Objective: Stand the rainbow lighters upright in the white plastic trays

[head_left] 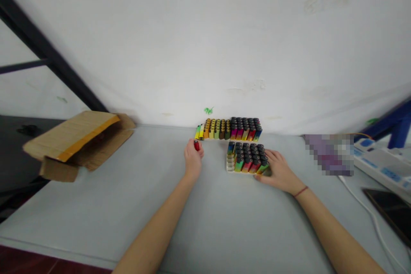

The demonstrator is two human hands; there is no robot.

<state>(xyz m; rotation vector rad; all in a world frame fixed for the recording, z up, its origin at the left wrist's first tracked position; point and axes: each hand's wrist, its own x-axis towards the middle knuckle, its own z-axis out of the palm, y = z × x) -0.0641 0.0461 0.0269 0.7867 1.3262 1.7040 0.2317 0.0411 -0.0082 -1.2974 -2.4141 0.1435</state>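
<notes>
**Plastic red lighter (196, 145) pinched by left hand (193, 158)**

Left fingertips clamp the red lighter, its long axis roughly upright. Far tray (231, 129) sits just beyond it, and near tray (246, 158) lies to its right, apart. Right hand (278, 172) has loose fingers laid against near tray's right edge, on the grey table (128, 205).

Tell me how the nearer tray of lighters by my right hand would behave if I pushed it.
The nearer tray would probably slide easily, since the table looks smooth. Its lighters stand upright and packed close, so they likely stay put, though those beside the seemingly empty slots at its left end could tip.
</notes>
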